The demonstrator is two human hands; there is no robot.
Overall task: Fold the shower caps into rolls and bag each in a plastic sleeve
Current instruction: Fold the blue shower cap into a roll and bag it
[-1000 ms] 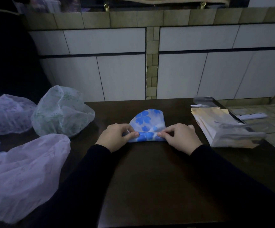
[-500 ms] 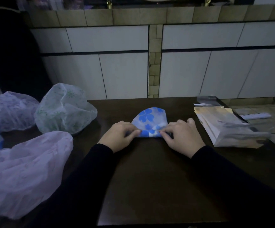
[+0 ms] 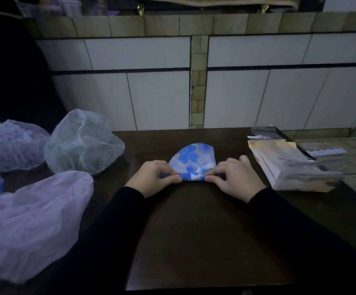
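Flattened shower cap (image 3: 194, 158) lying on the table (image 3: 194, 241), toward the far edge, near the middle. Left hand (image 3: 151, 177) and right hand (image 3: 234, 177) sitting at its near rim, one at each end. Stack of plastic sleeves (image 3: 289, 167) resting by the right edge. Three loose caps (image 3: 83, 143) (image 3: 13, 143) (image 3: 30, 220) crowding the left side, one behind another. Tiled wall (image 3: 151, 92) standing behind the far edge.

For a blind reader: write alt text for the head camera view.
Two hands, left hand and right hand, pinch the near edge of a blue-flowered shower cap, rolling it on a dark table. Loose caps lie to the left; a stack of plastic sleeves sits to the right.
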